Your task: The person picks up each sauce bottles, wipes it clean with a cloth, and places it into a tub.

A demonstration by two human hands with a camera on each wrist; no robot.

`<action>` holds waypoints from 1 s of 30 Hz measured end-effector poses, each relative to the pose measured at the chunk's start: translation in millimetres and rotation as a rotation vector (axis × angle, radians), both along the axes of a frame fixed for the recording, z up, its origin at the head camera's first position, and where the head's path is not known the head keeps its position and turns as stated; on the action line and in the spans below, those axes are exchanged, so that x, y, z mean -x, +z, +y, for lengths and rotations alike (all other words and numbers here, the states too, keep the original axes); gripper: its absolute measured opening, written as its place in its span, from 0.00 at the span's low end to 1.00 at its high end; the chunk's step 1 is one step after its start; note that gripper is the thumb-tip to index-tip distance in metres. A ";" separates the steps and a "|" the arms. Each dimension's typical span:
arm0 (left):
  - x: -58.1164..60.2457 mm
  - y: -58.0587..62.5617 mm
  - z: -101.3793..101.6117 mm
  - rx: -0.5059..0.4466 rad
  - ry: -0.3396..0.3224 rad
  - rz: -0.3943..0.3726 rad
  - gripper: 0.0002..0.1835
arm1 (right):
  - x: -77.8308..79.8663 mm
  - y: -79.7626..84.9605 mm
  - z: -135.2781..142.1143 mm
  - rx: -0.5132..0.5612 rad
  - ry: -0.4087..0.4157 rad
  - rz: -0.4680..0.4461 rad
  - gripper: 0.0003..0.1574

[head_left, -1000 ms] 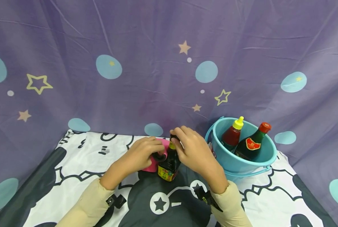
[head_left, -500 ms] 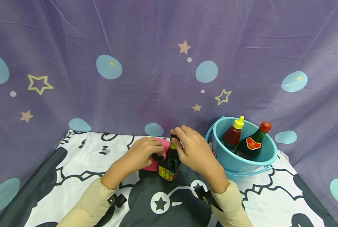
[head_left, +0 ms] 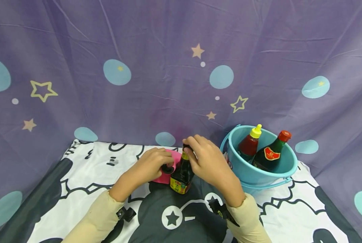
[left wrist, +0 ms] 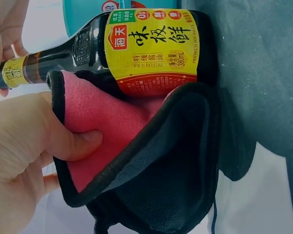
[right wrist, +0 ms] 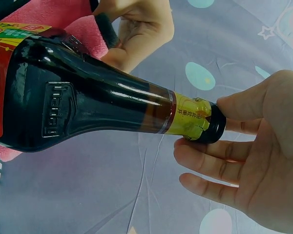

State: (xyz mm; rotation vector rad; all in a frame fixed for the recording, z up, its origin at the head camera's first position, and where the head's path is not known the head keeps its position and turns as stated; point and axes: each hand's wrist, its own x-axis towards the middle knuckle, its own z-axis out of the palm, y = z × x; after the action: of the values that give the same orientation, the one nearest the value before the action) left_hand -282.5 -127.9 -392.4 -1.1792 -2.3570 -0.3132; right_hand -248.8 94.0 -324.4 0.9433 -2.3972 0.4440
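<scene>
A soy sauce bottle (head_left: 181,179) with a yellow and red label stands upright on the printed sheet. My right hand (head_left: 207,162) pinches its black cap from above; in the right wrist view the thumb and fingers meet at the cap (right wrist: 216,124). To the bottle's left, my left hand (head_left: 151,164) pinches a cloth (left wrist: 100,109), pink on one side and dark grey on the other, edged in black. In the left wrist view the thumb lies on the pink face, and the cloth's folds hang against the bottle's label side.
At the right stands a light blue bucket (head_left: 250,172). Inside lean a red sauce bottle (head_left: 247,146) with a yellow nozzle cap and a dark bottle (head_left: 267,158) with a red cap. A purple curtain (head_left: 168,84) hangs behind the sheet (head_left: 74,202).
The left hand has shifted slightly left with the pinched edge of the cloth. The right hand and the soy sauce bottle hold almost the same place.
</scene>
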 end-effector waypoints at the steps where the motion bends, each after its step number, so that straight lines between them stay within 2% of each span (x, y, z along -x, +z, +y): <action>1: 0.8 -0.9 -0.1 0.002 0.001 -0.001 0.22 | 0.0 -0.1 0.2 0.000 0.000 -0.001 0.12; 15: 9.6 -18.2 -0.1 0.101 0.054 -0.053 0.19 | 1.1 -1.4 0.7 0.004 0.005 0.005 0.12; 30: 9.8 -33.9 4.3 0.167 0.082 -0.109 0.19 | 1.4 -1.3 0.7 0.000 0.003 -0.003 0.12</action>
State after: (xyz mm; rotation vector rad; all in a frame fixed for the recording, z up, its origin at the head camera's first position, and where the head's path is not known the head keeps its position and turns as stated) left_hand -292.4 -123.6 -426.2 -1.1624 -2.5604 -0.1587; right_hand -250.2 94.7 -325.7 0.9465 -2.3982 0.4470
